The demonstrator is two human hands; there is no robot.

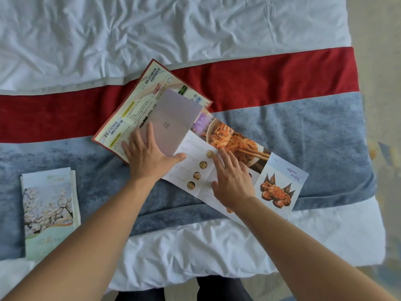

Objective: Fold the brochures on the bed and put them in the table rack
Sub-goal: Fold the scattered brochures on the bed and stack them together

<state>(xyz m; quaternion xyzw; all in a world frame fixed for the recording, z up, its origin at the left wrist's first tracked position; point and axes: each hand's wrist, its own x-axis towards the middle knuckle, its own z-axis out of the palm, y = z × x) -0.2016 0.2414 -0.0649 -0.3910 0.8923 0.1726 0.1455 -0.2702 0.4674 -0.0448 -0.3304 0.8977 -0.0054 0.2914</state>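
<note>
A long food brochure with noodle and crab pictures lies unfolded across the blue blanket. Its lilac end panel is turned over onto the brochure. My left hand rests flat on that panel's lower corner, fingers spread. My right hand presses flat on the brochure's white middle section, fingers apart. Under the lilac panel lies a red-edged, cream brochure, open and angled. A folded brochure with a blossom-tree cover sits at the left of the bed. No table rack is in view.
The bed has a white duvet, a red runner and a blue blanket. The bed's right edge drops to a pale patterned floor. Dark trouser legs show at the bottom centre.
</note>
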